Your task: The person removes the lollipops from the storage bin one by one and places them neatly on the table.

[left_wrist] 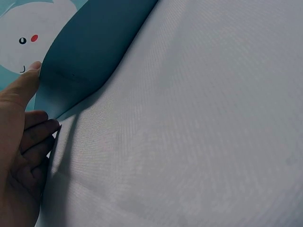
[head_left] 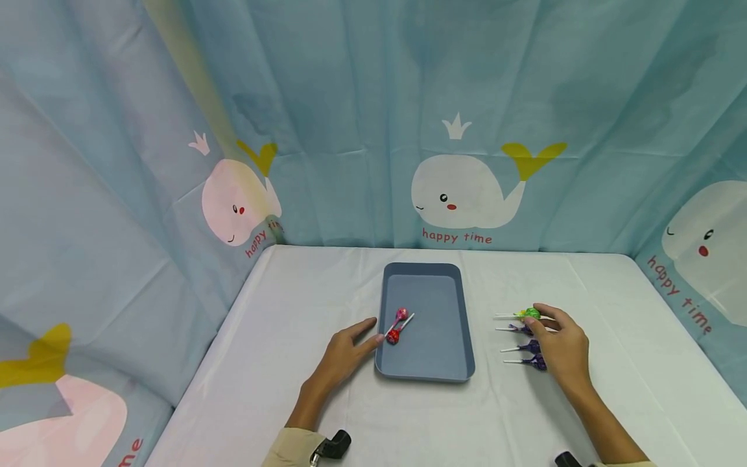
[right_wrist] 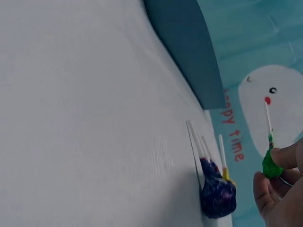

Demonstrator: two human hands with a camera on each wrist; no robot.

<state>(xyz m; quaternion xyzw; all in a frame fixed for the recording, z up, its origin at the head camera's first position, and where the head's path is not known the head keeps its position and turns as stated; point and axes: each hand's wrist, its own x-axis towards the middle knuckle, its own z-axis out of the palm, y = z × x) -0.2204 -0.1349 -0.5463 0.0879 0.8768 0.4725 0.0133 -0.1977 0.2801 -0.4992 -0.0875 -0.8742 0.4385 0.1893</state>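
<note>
My right hand [head_left: 563,347] pinches a green-wrapped lollipop [right_wrist: 271,165] between thumb and fingers, its white stick pointing up in the right wrist view. Just below that hand, purple-wrapped lollipops [head_left: 532,347] lie in a column on the white table, sticks to the left. A yellow wrapper [right_wrist: 226,174] with a white stick shows behind the purple ones. At the left side of the blue-grey tray [head_left: 428,353], my left hand [head_left: 341,357] rests with its thumb at the rim and fingers loosely bent. Inside the tray, a pink lollipop [head_left: 402,314] and a red lollipop [head_left: 393,336] lie with sticks crossing.
A white cloth covers the table [head_left: 315,292]. Blue curtains [head_left: 344,130] printed with whales stand around its back and sides. A black wrist device [head_left: 336,445] sits by the left sleeve, and another dark one [head_left: 566,459] is near the right sleeve.
</note>
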